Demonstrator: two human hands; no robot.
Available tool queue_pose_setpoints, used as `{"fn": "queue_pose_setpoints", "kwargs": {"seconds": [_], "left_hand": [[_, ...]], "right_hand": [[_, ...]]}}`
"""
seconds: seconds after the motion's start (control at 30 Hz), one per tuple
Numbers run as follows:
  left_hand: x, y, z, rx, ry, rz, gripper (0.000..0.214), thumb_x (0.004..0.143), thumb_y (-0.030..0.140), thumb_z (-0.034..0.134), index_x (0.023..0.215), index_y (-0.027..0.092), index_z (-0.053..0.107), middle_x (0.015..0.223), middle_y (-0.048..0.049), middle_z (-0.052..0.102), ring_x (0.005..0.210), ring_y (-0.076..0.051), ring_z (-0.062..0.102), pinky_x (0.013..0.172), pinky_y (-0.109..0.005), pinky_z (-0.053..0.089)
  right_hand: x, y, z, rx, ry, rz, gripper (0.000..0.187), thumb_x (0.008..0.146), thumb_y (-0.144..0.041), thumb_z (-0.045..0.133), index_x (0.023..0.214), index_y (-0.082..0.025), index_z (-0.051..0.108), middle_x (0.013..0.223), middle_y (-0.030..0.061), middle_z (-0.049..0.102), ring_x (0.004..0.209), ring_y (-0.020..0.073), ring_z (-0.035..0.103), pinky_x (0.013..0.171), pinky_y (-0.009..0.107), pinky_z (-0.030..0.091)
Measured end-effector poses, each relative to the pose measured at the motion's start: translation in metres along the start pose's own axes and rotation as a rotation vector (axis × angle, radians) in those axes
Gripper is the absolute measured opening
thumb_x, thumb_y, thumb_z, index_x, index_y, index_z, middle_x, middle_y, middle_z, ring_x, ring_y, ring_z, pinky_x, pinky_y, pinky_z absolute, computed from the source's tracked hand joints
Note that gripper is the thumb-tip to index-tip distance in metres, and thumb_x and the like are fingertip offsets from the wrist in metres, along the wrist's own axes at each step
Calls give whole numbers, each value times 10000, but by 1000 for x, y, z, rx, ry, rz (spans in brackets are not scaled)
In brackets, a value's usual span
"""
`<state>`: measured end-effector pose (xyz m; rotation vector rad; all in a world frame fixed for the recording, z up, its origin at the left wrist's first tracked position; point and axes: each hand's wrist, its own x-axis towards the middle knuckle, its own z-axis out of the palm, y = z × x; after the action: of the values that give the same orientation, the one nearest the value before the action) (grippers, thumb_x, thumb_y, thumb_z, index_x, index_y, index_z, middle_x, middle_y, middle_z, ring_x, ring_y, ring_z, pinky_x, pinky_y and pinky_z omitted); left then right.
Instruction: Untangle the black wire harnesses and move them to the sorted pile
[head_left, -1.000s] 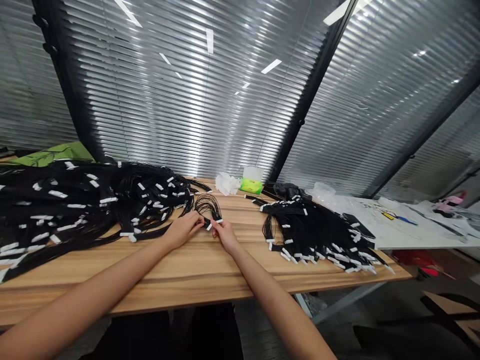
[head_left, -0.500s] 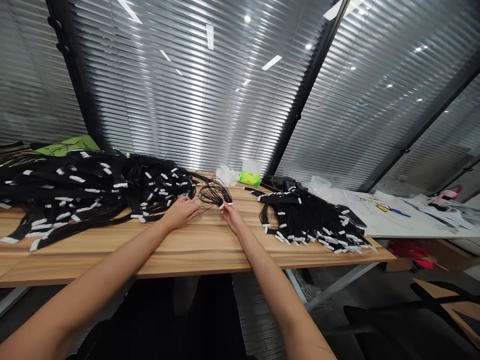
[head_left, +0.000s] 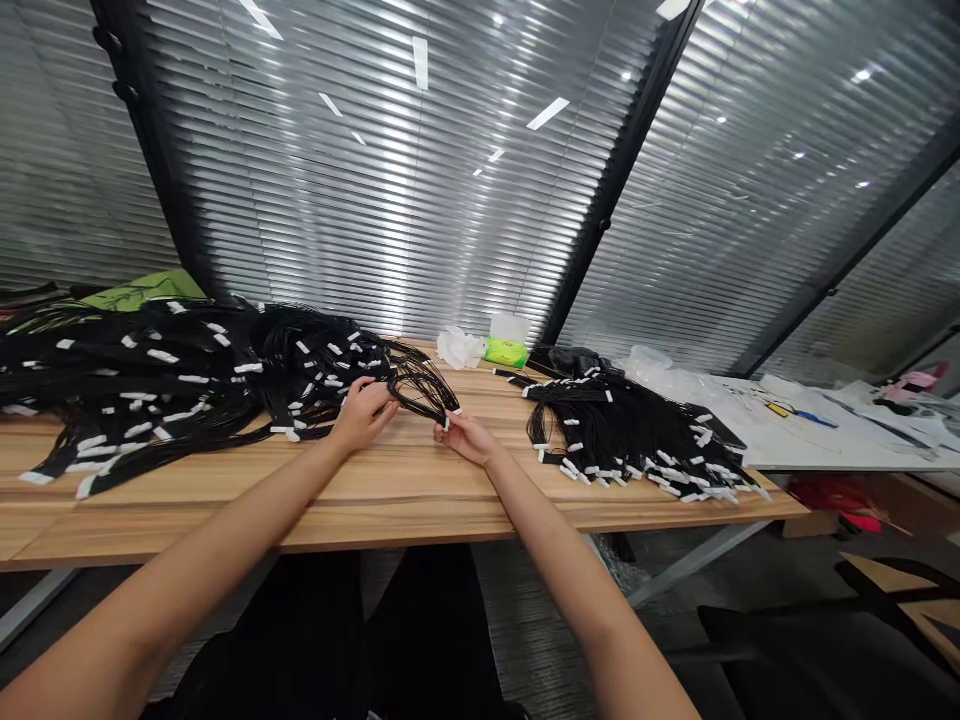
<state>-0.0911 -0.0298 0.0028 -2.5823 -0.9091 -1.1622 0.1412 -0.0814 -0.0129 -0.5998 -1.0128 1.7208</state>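
A small bunch of thin black strands (head_left: 420,392) sits between the person's hands, over the middle of the wooden worktop (head_left: 375,510). Its long axis runs sideways across the worktop, bowed away from the person in a loose loop, with its white-tabbed end pointing down and to the right. The left hand (head_left: 364,417) is clenched on the left side of the loop, fingers curled over the strands. The right hand (head_left: 466,438) pinches the tabbed end between thumb and fingertips. A large heap of similar tabbed strands (head_left: 187,375) lies just beside the left hand, and a smaller heap (head_left: 630,435) lies to the right, well apart from the right hand, its tabs fanned toward the person. Crumpled white tissue (head_left: 455,348) and a green packet (head_left: 504,352) sit near the far edge.
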Motion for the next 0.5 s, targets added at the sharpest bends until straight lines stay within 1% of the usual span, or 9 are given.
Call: {"fn": "queue_pose_setpoints", "kwargs": {"seconds": [0.1,0.13,0.2,0.3,0.4,0.43,0.5], "left_hand": [[-2,7,1,55,148,55,203,880,267,489,836,210,679,1065,-66,702,1057,-221,585,1062,-479,198],[-3,8,1,76,181,84,185,865,260,512,814,223,687,1048,-57,708,1043,-223,592,1064,-491,184],[-1,8,0,104,204,136,170,845,252,541,784,244,699,996,-44,719,997,-219,609,1057,-498,195],[3,2,-7,65,205,175,186,846,246,535,775,236,707,927,-50,724,918,-194,631,1008,-451,316],[6,-6,-17,-60,198,225,183,856,233,530,809,210,706,925,-60,726,880,-174,639,945,-396,414],[6,-7,-19,-111,176,237,173,855,236,538,833,207,707,942,-63,724,896,-178,637,947,-396,422],[4,-6,-17,-238,105,190,169,859,259,550,876,200,707,969,-73,715,941,-192,625,953,-408,432]], "right_hand": [[-5,-1,3,27,-53,8,259,837,-307,631,637,-176,531,576,-17,557,618,124,523,677,288,428],[-6,-2,5,34,-70,8,268,844,-310,619,631,-177,524,561,-21,539,609,125,510,671,292,425],[-9,-4,7,45,-98,7,290,851,-320,604,617,-181,503,536,-32,500,593,124,480,659,291,416],[-11,-4,8,56,-140,12,309,836,-341,616,605,-188,479,509,-47,452,571,121,440,639,286,403],[-11,-2,9,63,-192,34,320,766,-370,689,605,-190,480,497,-54,445,555,119,422,629,287,398],[-12,-1,9,63,-210,46,334,737,-383,715,597,-188,482,491,-54,447,552,119,422,627,289,398],[-12,2,11,58,-242,82,357,696,-403,749,586,-184,489,470,-54,443,541,119,425,626,295,402]]}}
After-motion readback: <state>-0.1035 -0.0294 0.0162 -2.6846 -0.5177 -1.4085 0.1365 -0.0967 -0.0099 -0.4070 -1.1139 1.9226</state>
